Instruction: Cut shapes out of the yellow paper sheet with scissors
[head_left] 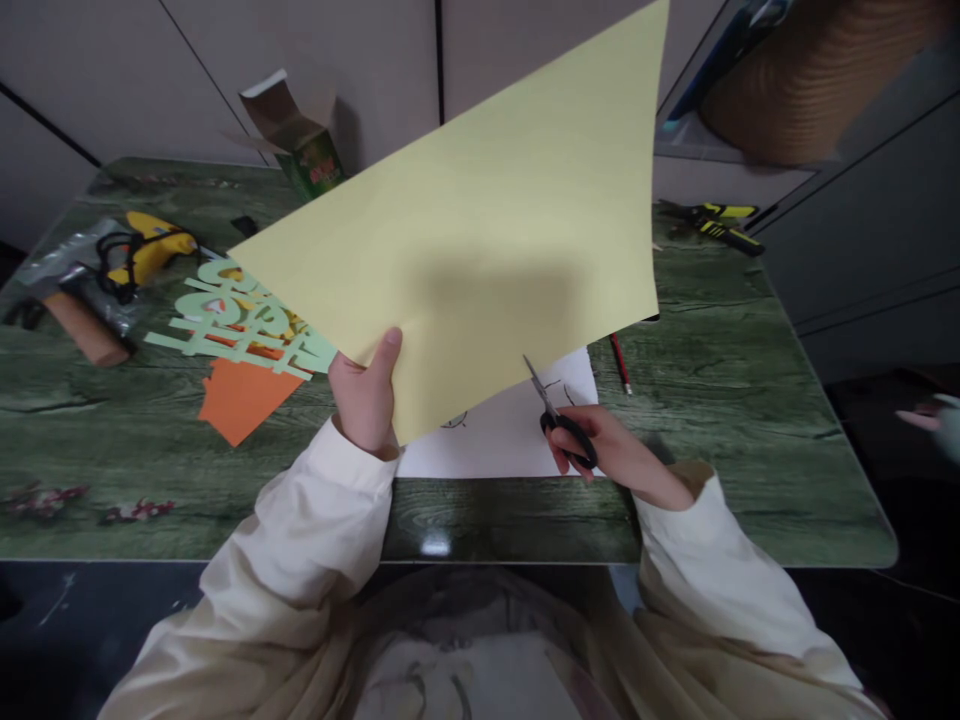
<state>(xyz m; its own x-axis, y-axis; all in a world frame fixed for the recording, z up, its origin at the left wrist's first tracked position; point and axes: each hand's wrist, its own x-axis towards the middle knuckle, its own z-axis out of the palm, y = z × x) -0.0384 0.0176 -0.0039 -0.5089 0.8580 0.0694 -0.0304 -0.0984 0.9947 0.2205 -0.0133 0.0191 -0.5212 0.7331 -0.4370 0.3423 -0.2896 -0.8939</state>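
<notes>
A large sheet of pale yellow paper (510,190) is held up over the table by my left hand (367,393), thumb on its front face near the lower left corner. My right hand (600,445) grips black-handled scissors (568,438) by the loops. The scissor blades look closed or nearly so, and their tip lies at the sheet's lower edge; whether it touches the paper I cannot tell. Beneath, a white sheet (487,450) with black drawn lines rests on the table, partly hidden by the yellow paper.
Green cut-out paper (232,320) and orange paper (251,395) lie left on the green table (750,420). Beyond are a yellow glue gun (154,250), a brown roll (86,328) and an open box (311,160). Rightward are a red pencil (621,365) and yellow-black pliers (720,225).
</notes>
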